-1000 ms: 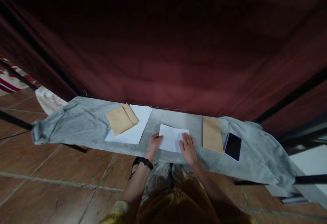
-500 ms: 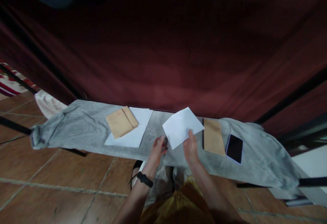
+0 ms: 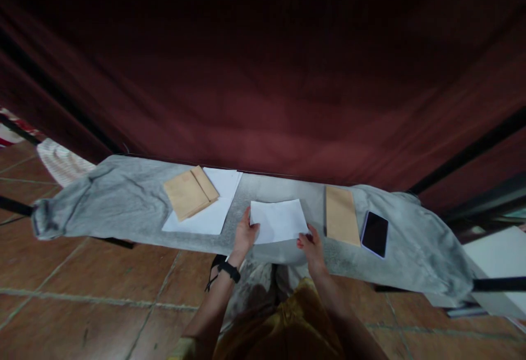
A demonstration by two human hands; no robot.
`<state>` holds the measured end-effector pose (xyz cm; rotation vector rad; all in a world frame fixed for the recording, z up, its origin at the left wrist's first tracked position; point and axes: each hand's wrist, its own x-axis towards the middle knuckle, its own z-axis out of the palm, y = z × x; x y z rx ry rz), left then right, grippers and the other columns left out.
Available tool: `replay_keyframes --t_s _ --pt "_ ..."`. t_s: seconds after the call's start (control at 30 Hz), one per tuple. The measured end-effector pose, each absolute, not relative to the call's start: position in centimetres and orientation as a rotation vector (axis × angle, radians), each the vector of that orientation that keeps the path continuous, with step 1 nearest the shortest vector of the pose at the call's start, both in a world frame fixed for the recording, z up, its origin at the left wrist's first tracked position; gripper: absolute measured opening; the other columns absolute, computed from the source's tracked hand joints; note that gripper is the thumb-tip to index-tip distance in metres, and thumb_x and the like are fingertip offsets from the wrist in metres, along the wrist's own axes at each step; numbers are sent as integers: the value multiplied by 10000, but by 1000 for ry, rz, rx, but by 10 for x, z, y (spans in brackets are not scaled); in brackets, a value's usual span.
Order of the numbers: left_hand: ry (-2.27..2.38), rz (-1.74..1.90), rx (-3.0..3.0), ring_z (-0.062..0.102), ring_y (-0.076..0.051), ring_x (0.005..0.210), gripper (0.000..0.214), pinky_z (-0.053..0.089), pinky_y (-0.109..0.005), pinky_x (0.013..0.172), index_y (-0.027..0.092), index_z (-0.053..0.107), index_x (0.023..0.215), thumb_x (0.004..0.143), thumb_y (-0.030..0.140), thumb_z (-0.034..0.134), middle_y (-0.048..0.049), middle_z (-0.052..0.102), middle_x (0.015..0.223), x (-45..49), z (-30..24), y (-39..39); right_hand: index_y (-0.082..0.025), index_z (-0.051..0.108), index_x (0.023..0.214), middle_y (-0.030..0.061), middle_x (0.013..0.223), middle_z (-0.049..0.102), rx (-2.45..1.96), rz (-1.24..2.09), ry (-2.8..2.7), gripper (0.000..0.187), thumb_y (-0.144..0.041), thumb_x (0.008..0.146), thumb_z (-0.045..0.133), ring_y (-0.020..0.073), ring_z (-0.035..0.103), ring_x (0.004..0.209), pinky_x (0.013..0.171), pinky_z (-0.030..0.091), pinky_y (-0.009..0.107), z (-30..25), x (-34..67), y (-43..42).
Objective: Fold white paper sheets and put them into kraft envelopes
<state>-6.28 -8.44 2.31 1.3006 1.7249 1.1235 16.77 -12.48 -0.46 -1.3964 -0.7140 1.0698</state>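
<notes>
We classify the place as a home interior. We base this on the terracotta tile floor (image 3: pixel 119 283) below the front edge of the grey-cloth-draped bench (image 3: pixel 135 201), the dark red curtain (image 3: pixel 267 108) along its rear edge, and the striped household cloth (image 3: pixel 63 160) beside its rear left corner.

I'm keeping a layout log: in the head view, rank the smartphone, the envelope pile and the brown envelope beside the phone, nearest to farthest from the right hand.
From the right hand:
1. Brown envelope, just to its right.
2. Smartphone, farther right.
3. Envelope pile, far left, partly over white sheets.
</notes>
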Motion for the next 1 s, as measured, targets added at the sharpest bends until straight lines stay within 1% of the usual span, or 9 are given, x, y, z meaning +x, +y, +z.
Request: replay_keyframes --t_s 0.17,0.3,0.37,0.43,0.53,0.63,0.73,0.87,1.0 --pt "1833 973 1544 689 -285 1171 716 526 -402 1061 154 483 1496 794 89 607 -130 695 1327 -65 20 -88 -186 664 1211 -52 558 621 -1489 1077 -953 537 -444 742 639 185 580 474 462 499 306 -21 174 -135" --pt "1939 853 1685 690 -272 1139 637 532 -397 1054 156 511 1473 842 102 580 -148 649 1325 -63 15 -95 -218 626 1310 -31 613 655 -1600 1047 -1137 537 -403 811 556 210 587 466 455 493 329 -28 185 -142" --pt "2007 815 1779 661 -273 1188 607 514 -407 1076 156 507 1475 872 104 551 -159 612 1364 -61 15 -101 -226 614 1337 10 719 713 -1699 935 -1275 525 -403 848 537 233 652 552 520 526 344 -28 194 -147" --pt "2085 774 1915 584 -294 1308 566 471 -448 1123 154 491 1489 924 114 493 -184 540 1470 -54 15 -107 -211 596 1367 73 895 756 -1807 712 -1399 526 -426 894 518 267 719 728 652 567 374 -26 203 -150" --pt "2021 682 2183 418 -304 1475 519 390 -490 1191 160 450 1523 1007 182 407 -178 423 1606 -34 11 -115 -171 573 1400 154 1129 732 -1863 403 -1534 532 -461 975 438 296 724 946 834 577 438 -18 205 -148" --pt "1886 558 2360 323 -285 1538 527 321 -504 1239 158 400 1559 1048 283 373 -150 373 1651 -9 0 -119 -185 588 1402 156 1323 674 -1656 340 -1740 496 -428 1045 343 263 656 1201 1027 534 443 -14 183 -136" --pt "1859 408 2416 315 -279 1545 547 291 -524 1252 142 383 1573 1045 282 351 -143 384 1646 4 -11 -118 -150 575 1442 157 1499 572 -1506 314 -1986 511 -360 1076 288 242 531 1393 1143 457 450 -18 153 -122" --pt "1873 341 2446 304 -242 1550 565 284 -486 1263 149 360 1591 1037 254 316 -114 394 1641 -10 -18 -114 -169 559 1478 124 1589 477 -1593 174 -2157 490 -330 1092 304 269 424 1483 1213 344 505 -26 135 -115" --pt "1991 394 2407 302 -236 1551 574 301 -483 1256 158 335 1604 1055 323 309 -117 380 1645 -31 -18 -108 -196 494 1530 114 1631 406 -1638 34 -2170 474 -311 1082 391 271 389 1505 1218 314 503 -27 141 -118"
